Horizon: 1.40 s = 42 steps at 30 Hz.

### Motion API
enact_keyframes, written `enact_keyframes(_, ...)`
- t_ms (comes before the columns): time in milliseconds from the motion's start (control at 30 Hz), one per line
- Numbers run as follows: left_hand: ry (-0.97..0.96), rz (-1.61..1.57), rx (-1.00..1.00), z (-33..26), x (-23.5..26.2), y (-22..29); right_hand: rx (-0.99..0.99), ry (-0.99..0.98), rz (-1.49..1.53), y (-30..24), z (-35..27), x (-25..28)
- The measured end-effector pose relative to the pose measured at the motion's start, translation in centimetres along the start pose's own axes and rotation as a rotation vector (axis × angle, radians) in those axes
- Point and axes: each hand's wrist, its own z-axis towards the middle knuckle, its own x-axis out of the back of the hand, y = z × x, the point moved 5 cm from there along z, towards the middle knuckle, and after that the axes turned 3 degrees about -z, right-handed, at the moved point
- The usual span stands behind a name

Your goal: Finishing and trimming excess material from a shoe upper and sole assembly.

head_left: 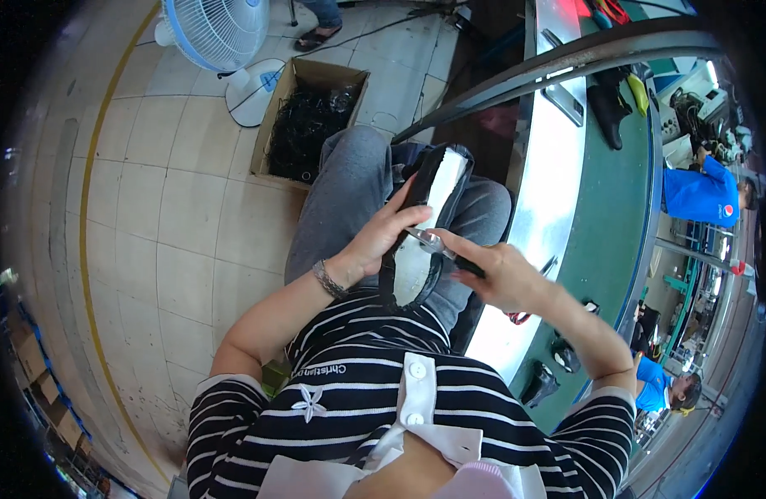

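Head view: black shoe point(411, 268) in grip of left fingers point(404, 219), tool point(431, 241) in right fingers point(463, 247).

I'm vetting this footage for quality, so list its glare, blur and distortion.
Head view: hard glare washes out part of the metal strip beside the green surface; head view: the right forearm looks smeared, likely by motion; head view: fisheye distortion bows the yellow floor line, and the corners go dark.
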Motion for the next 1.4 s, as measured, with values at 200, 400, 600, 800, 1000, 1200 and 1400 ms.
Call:
enact_keyframes(200,0.031,0.151,0.092,-0.4,0.4,1.2,0.178,0.311,-0.325,-1.5,2.0,5.5)
enact_keyframes(400,0.026,0.204,0.076,-0.5,1.0,1.7,-0.023,0.232,-0.533,0.9,4.0,5.5)
enact_keyframes(600,0.007,0.189,0.197,-0.6,0.7,2.4,-0.029,0.185,-0.408,2.3,4.4,2.3)
enact_keyframes(800,-0.050,0.173,0.257,-0.5,1.3,2.2,0.104,0.374,-0.309,0.3,2.9,1.8)
enact_keyframes(1000,-0.075,0.160,0.251,-1.1,1.2,2.4,0.093,0.373,-0.304,-1.8,2.2,2.2)
enact_keyframes(1200,-0.111,0.196,0.185,-2.0,2.1,1.0,-0.014,0.203,-0.377,-1.3,2.6,0.9)
enact_keyframes(1400,0.044,-0.069,0.111,-3.9,1.6,-1.1,-0.001,0.293,-0.326,-0.9,2.7,0.5)
